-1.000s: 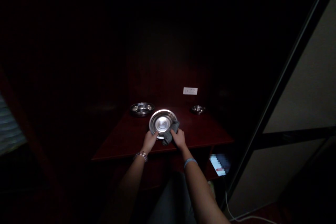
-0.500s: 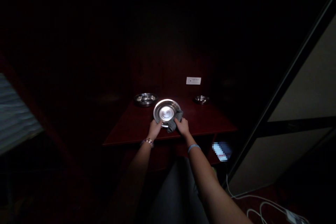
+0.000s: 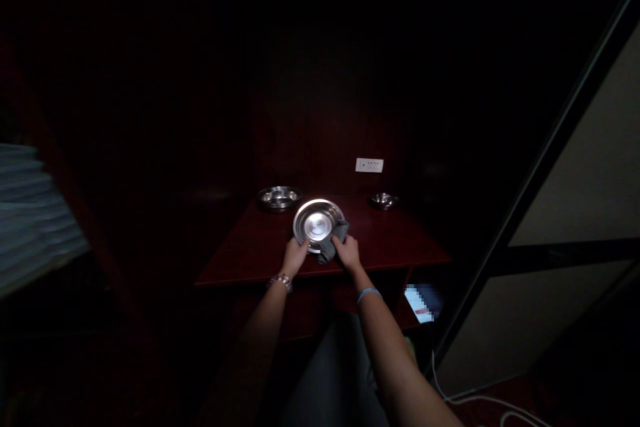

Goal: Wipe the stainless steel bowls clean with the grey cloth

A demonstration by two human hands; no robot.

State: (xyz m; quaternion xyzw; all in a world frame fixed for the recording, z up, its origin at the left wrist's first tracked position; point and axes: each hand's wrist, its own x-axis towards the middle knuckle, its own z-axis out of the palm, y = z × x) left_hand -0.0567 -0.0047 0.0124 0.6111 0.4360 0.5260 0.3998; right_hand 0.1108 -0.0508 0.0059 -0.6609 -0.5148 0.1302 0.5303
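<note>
A shiny metal basin (image 3: 317, 223) is held tilted toward me above the front part of the dark red desk (image 3: 395, 243). My left hand (image 3: 295, 256) grips its lower left rim, thumb on the inner side and the other fingers hidden behind. At the lower right rim my right hand (image 3: 349, 252) is closed on a grey cloth (image 3: 327, 248), which lies folded over the edge and partly covers the inside. Behind and to the left stands another metal basin (image 3: 280, 199). A small metal bowl (image 3: 384, 201) sits at the back right of the desk.
A white wall socket (image 3: 369, 165) is on the back panel. Below the desk at right lies a blurred-out lit device (image 3: 421, 303) with a white cable (image 3: 434, 367). A pale panelled door (image 3: 575, 193) stands at right; stacked greyish items (image 3: 30, 213) are at left.
The whole scene sits slightly lower in the picture as my view tilts up a little. Both hands keep their grip on the basin and cloth, with almost no other movement.
</note>
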